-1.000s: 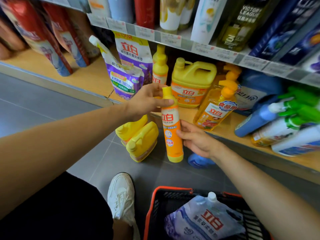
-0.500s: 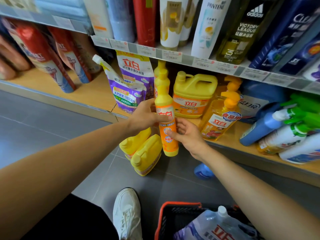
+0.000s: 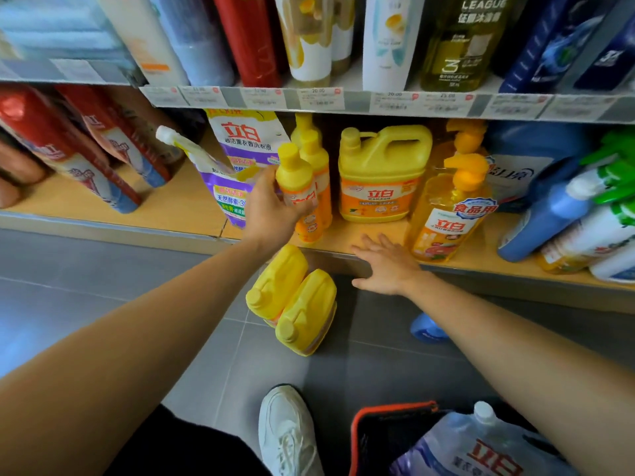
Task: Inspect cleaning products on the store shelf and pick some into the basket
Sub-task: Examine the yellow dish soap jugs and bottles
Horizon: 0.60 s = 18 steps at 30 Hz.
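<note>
- A slim orange plastic bottle with a yellow screw cap (image 3: 295, 180) is upright at the front of the pale wooden bottom shelf (image 3: 171, 204), just in front of a matching bottle (image 3: 318, 156)
- The left hand (image 3: 271, 211) has fingers and thumb wrapped round the slim bottle's labelled middle; the right hand (image 3: 385, 266) is flat, fingers spread, at the shelf's front edge and holds nothing
- The bottle looks full yet fairly light, with stiff walls that may give a little and a smooth skin that could slip; the body below the shoulder seems the safest hold, not the cap
- To its right stand a large yellow jug with a moulded handle (image 3: 381, 173) and a clear orange pump bottle (image 3: 450, 214); to its left leans a purple and white refill pouch (image 3: 223, 187)
- Two yellow jugs (image 3: 292, 304) lie side by side on the grey floor below
- A black basket with a red rim (image 3: 378, 427), cut off at the bottom edge, holds a pale blue pouch (image 3: 481, 448)
- The hand hides most of the label; whether the base rests on the shelf or hangs just above it cannot be told; the price tags are too blurred to read
</note>
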Motion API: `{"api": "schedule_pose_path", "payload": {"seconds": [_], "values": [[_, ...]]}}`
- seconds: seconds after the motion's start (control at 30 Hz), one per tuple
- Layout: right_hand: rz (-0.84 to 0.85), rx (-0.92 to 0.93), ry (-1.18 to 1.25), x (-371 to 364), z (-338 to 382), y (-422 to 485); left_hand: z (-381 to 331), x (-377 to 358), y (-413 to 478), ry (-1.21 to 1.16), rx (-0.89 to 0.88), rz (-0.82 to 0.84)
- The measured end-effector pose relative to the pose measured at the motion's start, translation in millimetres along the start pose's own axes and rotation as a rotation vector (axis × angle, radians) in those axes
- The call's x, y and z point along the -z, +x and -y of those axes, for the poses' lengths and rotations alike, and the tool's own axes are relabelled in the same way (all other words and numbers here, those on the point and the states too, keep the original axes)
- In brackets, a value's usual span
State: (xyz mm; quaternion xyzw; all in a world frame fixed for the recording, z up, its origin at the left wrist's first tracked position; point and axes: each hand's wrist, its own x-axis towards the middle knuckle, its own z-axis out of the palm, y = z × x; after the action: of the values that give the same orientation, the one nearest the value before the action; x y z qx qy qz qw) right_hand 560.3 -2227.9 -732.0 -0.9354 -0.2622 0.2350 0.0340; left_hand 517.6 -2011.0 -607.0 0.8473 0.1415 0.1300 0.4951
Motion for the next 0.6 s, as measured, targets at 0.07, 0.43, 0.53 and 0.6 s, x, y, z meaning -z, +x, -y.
{"api": "schedule_pose_path", "payload": {"seconds": [0.07,0.43,0.53,0.6], "values": [[0.002,-0.004,-0.006,0,0,1,5,-6,1,0.042,-0.007,-0.01],[0.023,-0.035,0.006,-1,1,8,18,-24,16,0.136,-0.002,-0.052],[0.039,-0.031,0.015,-2,0,10,17,-25,23,0.136,0.004,-0.041],[0.037,-0.026,0.026,-4,-3,11,18,-24,26,0.166,0.018,-0.022]]}}
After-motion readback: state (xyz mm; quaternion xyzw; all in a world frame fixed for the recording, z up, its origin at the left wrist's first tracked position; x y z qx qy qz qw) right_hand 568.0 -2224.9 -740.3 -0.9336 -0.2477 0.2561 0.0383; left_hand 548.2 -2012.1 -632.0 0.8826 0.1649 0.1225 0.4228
